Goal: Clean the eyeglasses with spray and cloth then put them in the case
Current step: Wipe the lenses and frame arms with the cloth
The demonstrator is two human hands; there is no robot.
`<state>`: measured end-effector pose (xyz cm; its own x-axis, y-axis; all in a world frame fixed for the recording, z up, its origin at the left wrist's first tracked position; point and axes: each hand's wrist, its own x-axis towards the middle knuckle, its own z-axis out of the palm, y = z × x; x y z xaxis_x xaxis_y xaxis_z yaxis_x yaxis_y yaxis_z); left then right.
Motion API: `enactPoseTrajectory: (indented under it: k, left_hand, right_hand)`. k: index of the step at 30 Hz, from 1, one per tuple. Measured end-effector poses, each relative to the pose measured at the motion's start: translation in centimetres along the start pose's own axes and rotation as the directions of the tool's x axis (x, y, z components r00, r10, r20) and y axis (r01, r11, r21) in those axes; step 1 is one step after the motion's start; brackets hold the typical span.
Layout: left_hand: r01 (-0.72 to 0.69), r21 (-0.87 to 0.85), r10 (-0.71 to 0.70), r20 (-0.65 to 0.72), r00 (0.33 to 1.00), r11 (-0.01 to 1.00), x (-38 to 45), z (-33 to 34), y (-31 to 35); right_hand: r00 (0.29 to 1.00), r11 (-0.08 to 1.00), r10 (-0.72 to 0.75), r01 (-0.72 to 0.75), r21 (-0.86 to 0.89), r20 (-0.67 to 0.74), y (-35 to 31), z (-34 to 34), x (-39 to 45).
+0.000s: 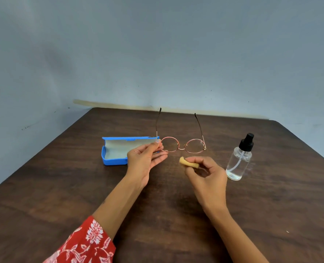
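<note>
Round pink-rimmed eyeglasses [182, 146] are held above the table with both temples unfolded and pointing away from me. My left hand [145, 162] pinches the frame at its left hinge. My right hand [206, 174] is below the right lens, apart from the glasses, fingers closed on a small rolled yellow cloth [187, 162]. An open blue case [117, 150] with a grey lining lies on the table just left of the glasses, partly hidden by my left hand. A clear spray bottle [239, 160] with a black nozzle stands upright to the right of my right hand.
The dark wooden table [62, 186] has its far edge against a blue-grey wall [157, 54]. A red patterned sleeve [85, 243] covers my left forearm near the bottom of the view.
</note>
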<state>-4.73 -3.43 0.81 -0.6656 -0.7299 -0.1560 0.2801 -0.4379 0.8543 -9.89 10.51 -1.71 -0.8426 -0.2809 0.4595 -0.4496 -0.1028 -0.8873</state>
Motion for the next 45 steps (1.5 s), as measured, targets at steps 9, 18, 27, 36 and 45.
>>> enactPoseTrajectory:
  k: [9,18,27,36,45]
  left_hand:
    - [-0.003,-0.065,0.003,-0.002,1.0,0.998,-0.7,0.3,0.4]
    - [-0.097,-0.02,0.095,-0.075,0.993,0.995,-0.6,0.3,0.4]
    - [-0.089,-0.01,0.088,-0.07,0.994,0.996,-1.0,0.8,-0.7]
    - [-0.113,-0.018,0.11,-0.125,0.986,0.993,-0.9,0.4,0.2]
    - [-0.108,0.003,0.108,-0.113,0.988,0.994,-1.2,0.4,0.3]
  right_hand:
    - [0.567,0.416,-0.799,0.763,-0.494,0.202,0.0,3.0,3.8]
    - [0.599,0.451,-0.77,0.755,-0.475,0.22,1.1,3.1,3.7]
    - [0.612,0.48,-0.775,0.731,-0.484,0.156,1.2,3.3,3.9]
    - [0.594,0.421,-0.75,0.767,-0.484,0.29,2.2,3.7,3.1]
    - [0.593,0.444,-0.75,0.78,-0.441,0.293,2.5,4.1,2.9]
